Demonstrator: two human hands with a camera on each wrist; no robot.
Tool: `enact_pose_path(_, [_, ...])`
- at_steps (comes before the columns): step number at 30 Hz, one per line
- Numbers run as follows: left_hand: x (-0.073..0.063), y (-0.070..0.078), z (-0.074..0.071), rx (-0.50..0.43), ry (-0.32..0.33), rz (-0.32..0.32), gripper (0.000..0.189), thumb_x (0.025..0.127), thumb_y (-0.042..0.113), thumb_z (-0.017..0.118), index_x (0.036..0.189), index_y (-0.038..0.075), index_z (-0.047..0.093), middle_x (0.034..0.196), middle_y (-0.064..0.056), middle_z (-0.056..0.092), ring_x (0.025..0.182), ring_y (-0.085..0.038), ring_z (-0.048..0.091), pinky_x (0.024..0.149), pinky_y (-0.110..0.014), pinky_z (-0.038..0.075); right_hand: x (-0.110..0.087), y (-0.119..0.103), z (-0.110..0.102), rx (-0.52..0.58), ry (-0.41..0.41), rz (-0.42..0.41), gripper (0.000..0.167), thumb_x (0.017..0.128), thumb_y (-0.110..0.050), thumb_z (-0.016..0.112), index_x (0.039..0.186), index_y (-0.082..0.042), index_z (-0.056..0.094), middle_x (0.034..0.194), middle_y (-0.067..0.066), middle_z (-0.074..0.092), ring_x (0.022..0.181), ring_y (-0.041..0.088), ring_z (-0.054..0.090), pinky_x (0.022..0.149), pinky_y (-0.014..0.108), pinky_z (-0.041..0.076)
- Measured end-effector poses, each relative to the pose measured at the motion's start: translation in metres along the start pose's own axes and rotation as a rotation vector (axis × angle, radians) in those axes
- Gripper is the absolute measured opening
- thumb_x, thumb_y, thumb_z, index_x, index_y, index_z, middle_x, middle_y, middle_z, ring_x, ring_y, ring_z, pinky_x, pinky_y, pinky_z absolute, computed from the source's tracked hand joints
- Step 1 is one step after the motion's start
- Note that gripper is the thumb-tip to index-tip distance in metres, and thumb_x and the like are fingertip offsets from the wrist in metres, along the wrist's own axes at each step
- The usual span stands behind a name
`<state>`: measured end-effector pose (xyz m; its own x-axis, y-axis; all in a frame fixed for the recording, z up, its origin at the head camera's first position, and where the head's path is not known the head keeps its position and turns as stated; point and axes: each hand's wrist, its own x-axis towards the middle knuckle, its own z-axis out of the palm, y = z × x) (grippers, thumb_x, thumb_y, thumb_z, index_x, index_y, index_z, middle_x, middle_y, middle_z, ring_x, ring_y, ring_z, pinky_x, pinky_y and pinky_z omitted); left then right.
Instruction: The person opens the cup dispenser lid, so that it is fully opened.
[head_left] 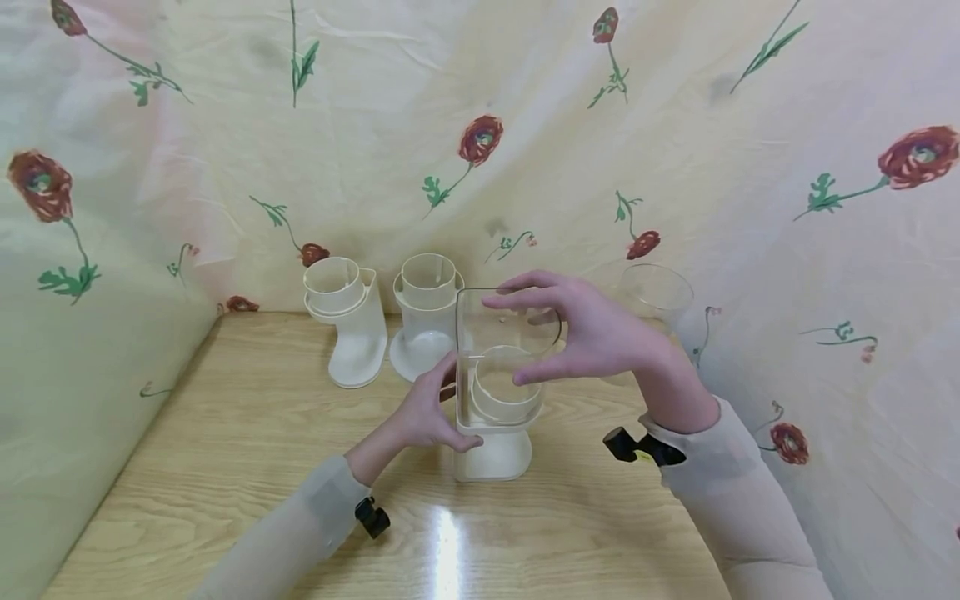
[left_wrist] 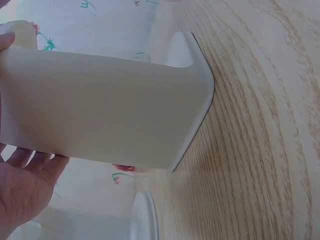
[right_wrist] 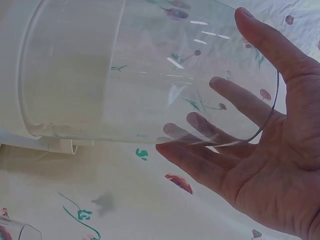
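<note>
A white stand with a round collar and a flat rounded foot stands upright on the wooden table, its tall flat back filling much of the left wrist view. My left hand grips it near the top, thumb on one side and fingers on the other. Seated in the collar is a clear plastic container, rising above the stand. Around the container's upper end my right hand spreads its fingers and thumb wide. Whether those fingertips touch the clear wall, I cannot tell.
Two similar white stands, one turned sideways and one facing forward, stand at the back left. Another clear container is at the back right, partly behind my right arm. Flowered cloth hangs around the wooden table.
</note>
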<state>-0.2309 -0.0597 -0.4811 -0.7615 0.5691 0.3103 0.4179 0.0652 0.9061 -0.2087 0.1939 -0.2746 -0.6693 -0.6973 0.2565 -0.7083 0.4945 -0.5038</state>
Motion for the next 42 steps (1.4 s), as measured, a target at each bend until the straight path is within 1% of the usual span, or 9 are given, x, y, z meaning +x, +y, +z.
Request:
enact_pose_path(7, [-0.003, -0.003, -0.003, -0.053, -0.004, -0.005, 0.104, 0.064, 0.007, 0.095, 0.154, 0.011, 0.043, 0.145, -0.02, 0.063, 0.139, -0.038, 0.059, 0.119, -0.053, 0.05, -0.012, 0.002, 0.0, -0.029, 0.01, -0.017, 0.084, 0.078, -0.032, 0.096, 0.152, -0.021, 0.059, 0.152, 0.004, 0.055, 0.136, 0.021, 0.057, 0.101, 0.043, 0.059])
enact_pose_path(13, [-0.014, -0.007, -0.013, -0.158, 0.035, -0.04, 0.07, 0.079, -0.004, 0.082, 0.144, -0.007, 0.053, 0.149, -0.029, 0.058, 0.141, -0.047, 0.056, 0.115, -0.043, 0.055, -0.021, 0.001, 0.0, -0.013, 0.055, 0.054, 0.087, 0.081, -0.03, 0.093, 0.157, -0.026, 0.052, 0.154, 0.005, 0.05, 0.129, 0.021, 0.056, 0.091, 0.043, 0.059])
enact_pose_path(17, [-0.02, -0.004, -0.009, -0.14, 0.074, -0.056, 0.064, 0.085, -0.005, 0.078, 0.145, -0.007, 0.055, 0.15, -0.028, 0.059, 0.14, -0.047, 0.057, 0.107, -0.038, 0.06, -0.019, 0.003, 0.001, 0.038, 0.061, 0.036, 0.095, 0.078, -0.026, 0.096, 0.16, -0.028, 0.048, 0.161, 0.004, 0.044, 0.139, 0.019, 0.05, 0.1, 0.048, 0.058])
enact_pose_path(22, [-0.023, -0.002, 0.002, -0.075, 0.112, -0.063, 0.051, 0.089, -0.004, 0.076, 0.138, -0.008, 0.061, 0.137, -0.03, 0.067, 0.129, -0.047, 0.065, 0.097, -0.034, 0.065, -0.017, 0.008, 0.008, 0.081, 0.043, -0.033, 0.091, 0.077, -0.021, 0.097, 0.157, -0.02, 0.053, 0.165, 0.007, 0.04, 0.148, 0.025, 0.047, 0.107, 0.05, 0.059])
enact_pose_path(26, [-0.021, -0.006, 0.001, -0.067, 0.08, -0.095, 0.045, 0.094, -0.005, 0.07, 0.137, -0.01, 0.061, 0.136, -0.031, 0.066, 0.128, -0.047, 0.066, 0.098, -0.03, 0.064, -0.016, 0.007, 0.011, 0.073, 0.068, -0.018, 0.085, 0.078, -0.025, 0.097, 0.153, -0.021, 0.057, 0.162, 0.006, 0.041, 0.144, 0.026, 0.051, 0.104, 0.045, 0.061])
enact_pose_path(30, [-0.016, -0.009, -0.006, -0.078, -0.006, -0.119, 0.041, 0.097, -0.007, 0.064, 0.136, -0.013, 0.059, 0.134, -0.035, 0.065, 0.126, -0.047, 0.066, 0.104, -0.03, 0.061, -0.019, 0.001, 0.012, 0.033, 0.088, 0.013, 0.088, 0.075, -0.032, 0.098, 0.152, -0.027, 0.057, 0.156, 0.003, 0.042, 0.138, 0.019, 0.051, 0.1, 0.039, 0.057])
enact_pose_path(33, [-0.013, -0.01, -0.01, -0.089, -0.024, -0.126, 0.043, 0.094, -0.007, 0.065, 0.136, -0.013, 0.058, 0.131, -0.034, 0.065, 0.124, -0.045, 0.067, 0.106, -0.031, 0.061, -0.02, -0.002, 0.013, 0.011, 0.1, 0.016, 0.091, 0.073, -0.035, 0.099, 0.153, -0.03, 0.057, 0.156, 0.003, 0.04, 0.143, 0.019, 0.046, 0.105, 0.042, 0.052])
enact_pose_path(38, [-0.016, -0.012, -0.007, -0.106, 0.081, -0.133, 0.052, 0.087, -0.008, 0.072, 0.138, -0.01, 0.06, 0.131, -0.031, 0.067, 0.123, -0.042, 0.068, 0.099, -0.029, 0.064, -0.015, -0.003, 0.016, 0.009, 0.102, -0.025, 0.094, 0.072, -0.035, 0.1, 0.154, -0.027, 0.056, 0.166, 0.004, 0.036, 0.157, 0.025, 0.034, 0.12, 0.055, 0.044])
enact_pose_path(42, [-0.019, -0.016, -0.003, -0.097, 0.136, -0.101, 0.039, 0.09, -0.01, 0.068, 0.129, -0.015, 0.065, 0.128, -0.035, 0.068, 0.119, -0.046, 0.069, 0.095, -0.03, 0.066, -0.012, -0.003, 0.019, 0.017, 0.106, -0.046, 0.091, 0.071, -0.03, 0.1, 0.152, -0.026, 0.058, 0.163, 0.004, 0.042, 0.154, 0.024, 0.039, 0.121, 0.053, 0.045])
